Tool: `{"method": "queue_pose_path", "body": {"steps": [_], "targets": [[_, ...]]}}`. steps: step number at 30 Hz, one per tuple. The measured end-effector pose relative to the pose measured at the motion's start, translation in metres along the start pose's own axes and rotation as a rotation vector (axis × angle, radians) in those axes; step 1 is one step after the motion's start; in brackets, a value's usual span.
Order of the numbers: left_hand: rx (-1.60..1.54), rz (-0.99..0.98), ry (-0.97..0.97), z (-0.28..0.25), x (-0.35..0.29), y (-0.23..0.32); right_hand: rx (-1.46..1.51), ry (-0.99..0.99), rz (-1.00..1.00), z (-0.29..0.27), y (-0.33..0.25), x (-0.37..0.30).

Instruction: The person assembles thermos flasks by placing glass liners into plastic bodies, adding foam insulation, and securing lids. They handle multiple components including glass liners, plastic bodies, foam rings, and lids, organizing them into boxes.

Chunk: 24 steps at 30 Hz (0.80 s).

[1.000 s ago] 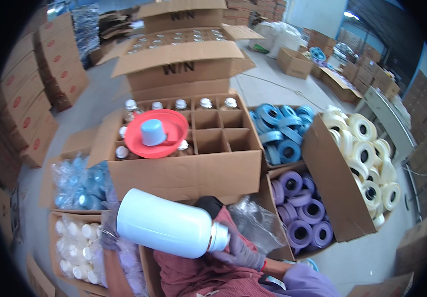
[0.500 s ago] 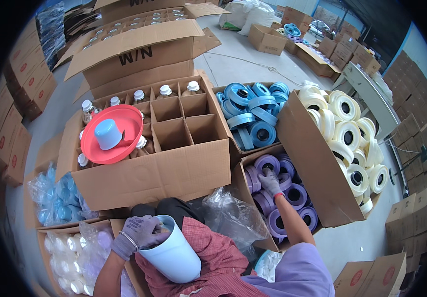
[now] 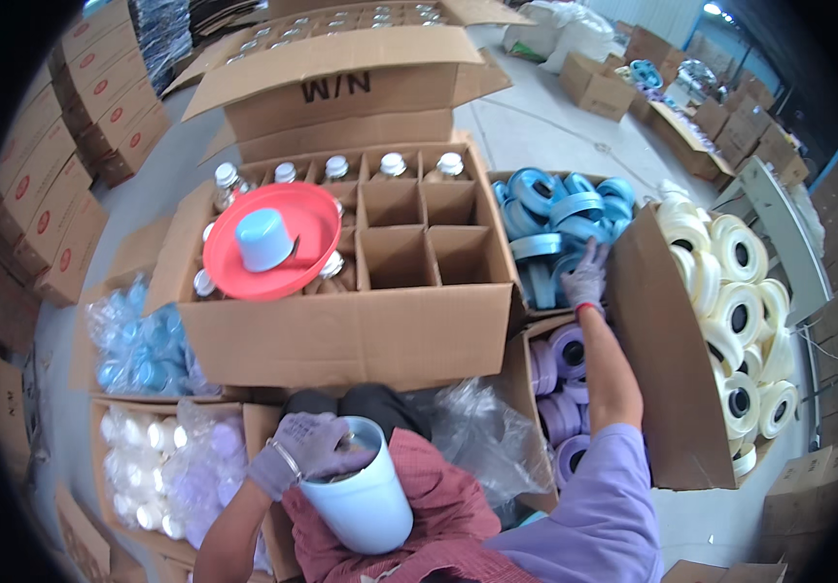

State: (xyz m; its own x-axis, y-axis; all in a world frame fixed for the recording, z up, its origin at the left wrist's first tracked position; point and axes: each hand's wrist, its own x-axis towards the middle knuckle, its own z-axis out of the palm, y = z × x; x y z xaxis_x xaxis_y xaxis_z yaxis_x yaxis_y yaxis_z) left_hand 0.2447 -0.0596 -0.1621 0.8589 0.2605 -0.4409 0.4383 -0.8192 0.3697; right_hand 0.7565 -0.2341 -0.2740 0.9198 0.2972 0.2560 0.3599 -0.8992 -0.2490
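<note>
My left hand (image 3: 314,455), in a grey glove, grips the rim of a tall pale blue tub (image 3: 366,510) that tilts on my lap; its fingertips are hidden inside the rim. On the right, my gloved right hand (image 3: 584,280) is stretched out with fingers apart at the near side of the blue ring-shaped parts (image 3: 575,206) heaped in a carton. Nothing shows in its grasp. Purple rings (image 3: 561,416) fill the carton under my right forearm. Beyond a tall cardboard flap lie cream rings (image 3: 742,316) with dark centres.
A divided carton (image 3: 351,340) ahead holds white-capped clear bottles (image 3: 393,165); a red dish (image 3: 317,219) with a blue cup (image 3: 263,241) rests on them. Bagged blue cups (image 3: 152,345) and bagged white and purple pieces (image 3: 161,466) sit at left. Stacked cartons (image 3: 35,209) stand farther left.
My right hand has left the purple rings and moved forward to the blue ones. My left hand still grips the tub. The whole view has shifted.
</note>
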Motion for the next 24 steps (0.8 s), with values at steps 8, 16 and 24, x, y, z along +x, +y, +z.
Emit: {"method": "queue_pose_path", "body": {"steps": [8, 16, 24], "targets": [[-0.064, 0.046, 0.022, -0.003, 0.007, 0.002, -0.325, -0.014, -0.067, -0.029, 0.002, 0.038], [-0.09, 0.03, 0.614, -0.006, -0.004, 0.013, 0.601, 0.028, -0.194, -0.081, -0.005, -0.033], [0.091, 0.443, 0.966, -0.053, 0.023, 0.064, 1.655, -0.716, -0.094, -0.179, -0.162, -0.203]]}}
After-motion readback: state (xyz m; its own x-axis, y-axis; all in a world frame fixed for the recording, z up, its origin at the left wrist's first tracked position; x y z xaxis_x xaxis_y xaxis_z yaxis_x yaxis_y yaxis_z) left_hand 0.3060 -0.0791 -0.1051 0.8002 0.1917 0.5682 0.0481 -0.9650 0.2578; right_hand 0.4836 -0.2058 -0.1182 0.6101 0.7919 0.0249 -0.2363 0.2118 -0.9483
